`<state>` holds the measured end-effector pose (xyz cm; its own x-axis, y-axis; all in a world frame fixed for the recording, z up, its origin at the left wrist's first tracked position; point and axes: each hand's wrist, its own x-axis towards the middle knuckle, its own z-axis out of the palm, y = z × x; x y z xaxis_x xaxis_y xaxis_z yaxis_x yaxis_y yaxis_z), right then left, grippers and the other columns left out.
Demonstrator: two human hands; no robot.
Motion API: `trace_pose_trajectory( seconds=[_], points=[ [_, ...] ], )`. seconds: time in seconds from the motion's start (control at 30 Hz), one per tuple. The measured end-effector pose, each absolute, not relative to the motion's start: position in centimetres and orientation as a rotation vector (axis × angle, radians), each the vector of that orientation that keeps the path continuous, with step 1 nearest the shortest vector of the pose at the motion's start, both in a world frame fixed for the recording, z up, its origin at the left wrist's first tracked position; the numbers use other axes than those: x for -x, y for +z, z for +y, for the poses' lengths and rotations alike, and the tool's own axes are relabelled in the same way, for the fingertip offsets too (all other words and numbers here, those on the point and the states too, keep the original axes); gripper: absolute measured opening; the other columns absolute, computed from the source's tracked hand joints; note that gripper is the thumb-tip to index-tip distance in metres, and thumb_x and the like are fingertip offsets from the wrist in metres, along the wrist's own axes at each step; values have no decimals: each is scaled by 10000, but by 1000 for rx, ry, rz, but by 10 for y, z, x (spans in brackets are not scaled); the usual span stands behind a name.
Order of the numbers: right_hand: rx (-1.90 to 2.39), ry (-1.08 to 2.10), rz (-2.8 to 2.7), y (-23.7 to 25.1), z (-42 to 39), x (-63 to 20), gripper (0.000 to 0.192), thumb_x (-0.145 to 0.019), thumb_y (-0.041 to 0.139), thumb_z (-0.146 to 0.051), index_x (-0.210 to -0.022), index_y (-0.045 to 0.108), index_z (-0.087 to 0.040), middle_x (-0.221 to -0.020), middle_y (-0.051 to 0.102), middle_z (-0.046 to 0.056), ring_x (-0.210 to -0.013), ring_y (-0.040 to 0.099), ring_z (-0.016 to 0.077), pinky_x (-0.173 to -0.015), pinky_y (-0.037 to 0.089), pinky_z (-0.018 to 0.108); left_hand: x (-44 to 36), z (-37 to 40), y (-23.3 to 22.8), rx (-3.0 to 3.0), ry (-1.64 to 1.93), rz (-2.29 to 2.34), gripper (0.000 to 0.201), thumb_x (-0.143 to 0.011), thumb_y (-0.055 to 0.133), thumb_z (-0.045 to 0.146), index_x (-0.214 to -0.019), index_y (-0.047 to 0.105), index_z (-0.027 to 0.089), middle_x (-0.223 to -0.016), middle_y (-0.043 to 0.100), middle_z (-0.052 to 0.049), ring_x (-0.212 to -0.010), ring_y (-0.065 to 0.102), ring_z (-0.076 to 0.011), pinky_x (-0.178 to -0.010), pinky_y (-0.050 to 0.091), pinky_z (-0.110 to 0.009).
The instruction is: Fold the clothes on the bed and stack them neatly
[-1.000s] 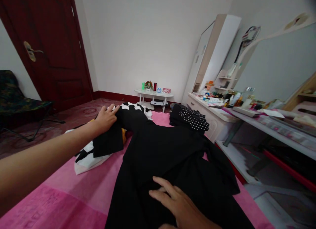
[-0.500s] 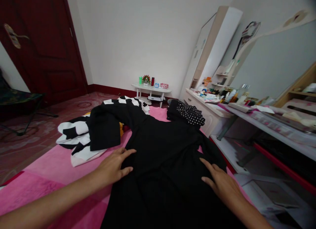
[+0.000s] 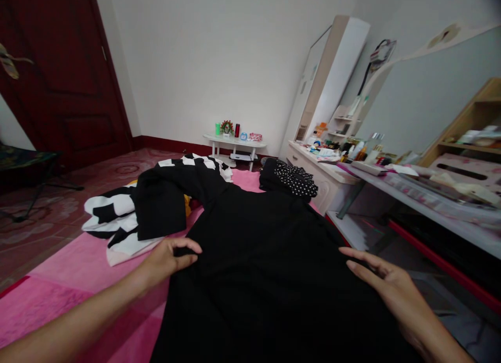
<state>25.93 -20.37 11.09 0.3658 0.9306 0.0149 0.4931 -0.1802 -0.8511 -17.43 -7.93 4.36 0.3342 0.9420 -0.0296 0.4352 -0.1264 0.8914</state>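
Note:
A black long-sleeved top (image 3: 258,248) lies spread in front of me, its lower part running out of the bottom of the view. My left hand (image 3: 172,258) pinches its left edge between thumb and fingers. At the opposite edge, my right hand (image 3: 387,279) grips the cloth with thumb and forefinger close together. Between the two hands the fabric looks stretched and fairly smooth. The top's left sleeve (image 3: 160,206) rests over a black-and-white patterned cloth (image 3: 117,206). How the right sleeve lies is hard to make out.
Beneath the clothes is a pink bedspread (image 3: 78,258). A dark polka-dot garment (image 3: 291,180) is heaped at the far end. On the right stand a cluttered dressing table (image 3: 332,170) and a desk (image 3: 418,188). A small white table (image 3: 235,140) stands by the wall.
Both hands have closed on the top's side edges. My right hand has moved outward to the right, and the creased cloth has been pulled wider and smoother.

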Motion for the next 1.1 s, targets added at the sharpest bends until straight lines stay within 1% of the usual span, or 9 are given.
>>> trace_pose_trajectory(
  seconds=[0.1,0.17,0.3,0.47,0.57,0.73,0.9,1.0,1.1],
  points=[
    [1830,696,-1186,111,-208,-269,541,-731,577,-529,-1149,664,-198,-884,738,87,-780,696,268,-644,565,327,186,-70,78,-1428,820,1258,456,-628,742,474,-980,657,197,-877,701,-31,-786,666,-219,-732,546,-345],
    [1869,713,-1308,100,-211,-271,488,-727,574,-525,-1077,701,-209,-891,738,79,-793,693,265,-666,561,323,195,-62,94,-1430,813,1296,480,-607,750,484,-988,663,206,-864,702,-21,-751,664,-204,-687,549,-316],
    [1958,642,-1766,71,-221,-268,300,-685,618,-461,-859,753,-258,-900,736,47,-879,670,259,-806,521,324,213,-52,97,-1854,467,1305,259,-648,694,404,-850,721,244,-830,702,16,-791,657,-190,-718,516,-263],
    [2070,537,-2028,83,-192,-273,235,-745,592,-427,-641,705,-249,-701,678,28,-645,625,186,-631,482,281,205,-45,91,-2411,-144,1401,144,-687,619,348,-752,741,308,-769,699,-7,-744,656,-233,-642,472,-306],
    [1897,490,-1939,100,-136,-279,226,-763,573,-389,-768,705,-207,-783,671,41,-700,618,181,-660,482,282,173,-22,96,-2530,-37,1547,161,-724,595,370,-771,731,298,-811,702,-24,-756,655,-234,-625,447,-298],
    [1854,599,-1501,88,-26,-275,327,-795,518,-297,-1050,603,-111,-858,651,82,-748,636,185,-588,506,269,101,50,103,-2493,377,1569,310,-782,567,314,-1075,655,260,-887,708,-28,-861,646,-208,-725,457,-281],
    [2075,253,-1468,46,42,-277,536,-767,585,-260,-1270,476,-111,-1246,534,169,-1076,580,265,-843,490,357,55,117,90,-2266,526,1655,427,-825,560,303,-1245,533,229,-1059,679,-91,-1048,607,-248,-875,440,-331],
    [2265,197,-1466,22,61,-289,739,-736,646,-356,-1367,363,-96,-1348,437,214,-1227,465,318,-942,427,404,48,145,69,-2117,458,1694,535,-814,598,303,-1306,450,151,-895,711,-124,-863,679,-246,-824,478,-349],
    [2429,202,-1491,8,73,-301,791,-729,636,-500,-1363,372,-105,-1325,461,217,-1190,501,322,-906,443,404,50,167,42,-1917,358,1690,640,-767,667,288,-1316,409,87,-613,685,-62,-574,678,-217,-645,527,-308]
  ],
)
